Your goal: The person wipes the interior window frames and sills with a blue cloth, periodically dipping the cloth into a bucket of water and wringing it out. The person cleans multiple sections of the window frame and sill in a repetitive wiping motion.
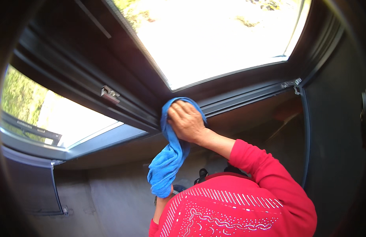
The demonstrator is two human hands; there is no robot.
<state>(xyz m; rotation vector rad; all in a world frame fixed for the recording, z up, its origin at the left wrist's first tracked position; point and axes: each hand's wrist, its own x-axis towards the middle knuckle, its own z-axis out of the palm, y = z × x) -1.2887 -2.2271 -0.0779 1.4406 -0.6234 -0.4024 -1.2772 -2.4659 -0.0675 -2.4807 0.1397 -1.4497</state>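
Note:
My right hand (186, 120) presses a blue cloth (168, 163) against the dark window frame (141, 74), by the lower corner of a bright pane. Cloth shows around the fingertips and beneath the palm. From there the fabric hangs twisted down to my left hand, covering it; only the left wrist (162, 203) and a strip of skin show. How the left fingers lie is hidden. Just right of my right hand runs the grooved lower rail (245, 96) of the frame.
A metal latch (110, 94) sticks out from the frame on the left. At far left an open sash (106, 136) borders another glazed opening. A metal hinge fitting (296, 85) sits at the rail's right end, near a dark panel (334, 118). Grey floor (112, 192) lies below.

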